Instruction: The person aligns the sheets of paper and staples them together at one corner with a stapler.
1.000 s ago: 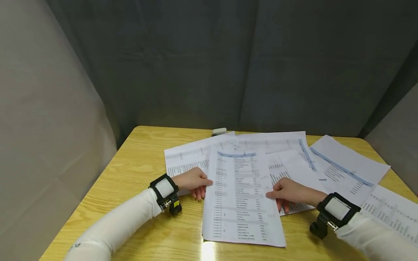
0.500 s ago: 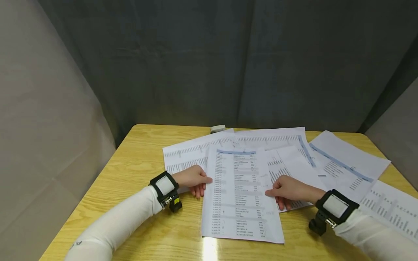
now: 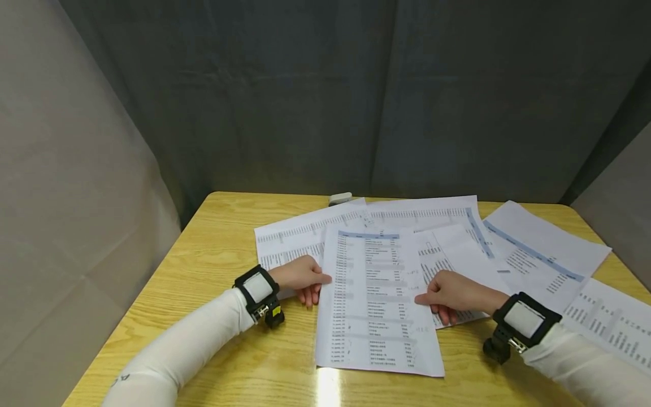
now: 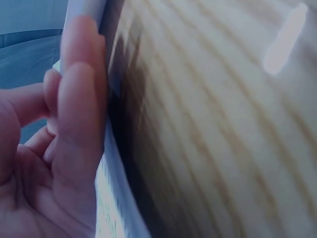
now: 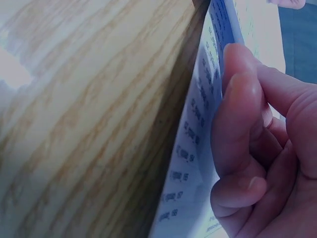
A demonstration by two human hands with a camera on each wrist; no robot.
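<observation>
So both hands are on the same sheet point(image 3: 375, 299), the printed page lying flat in the middle of the wooden surface point(image 3: 213, 271), on top of the other papers. The left hand point(image 3: 301, 278) pinches its left edge, thumb on top and fingers curled under (the left wrist view shows the fingers point(image 4: 79, 114) pressed right against the paper's edge). The right hand point(image 3: 452, 294) does the same on the right edge, thumb lying on the print and fingers tucked under; in the right wrist view the fingers point(image 5: 237, 129) wrap that edge too.

Around it there's a loose spread of more printed pages: 1 point(image 3: 290, 240) poking out to the left under the left hand, 1 point(image 3: 432, 215) behind near the far edge, 1 point(image 3: 544, 249) off to the right with a blue stripe, and another point(image 3: 610, 328) at the far right edge. A small grey thing point(image 3: 339, 198) sits at the back edge of the surface, touching the papers; too small to tell what it is. Dark curtain point(image 3: 325, 96) behind everything.
</observation>
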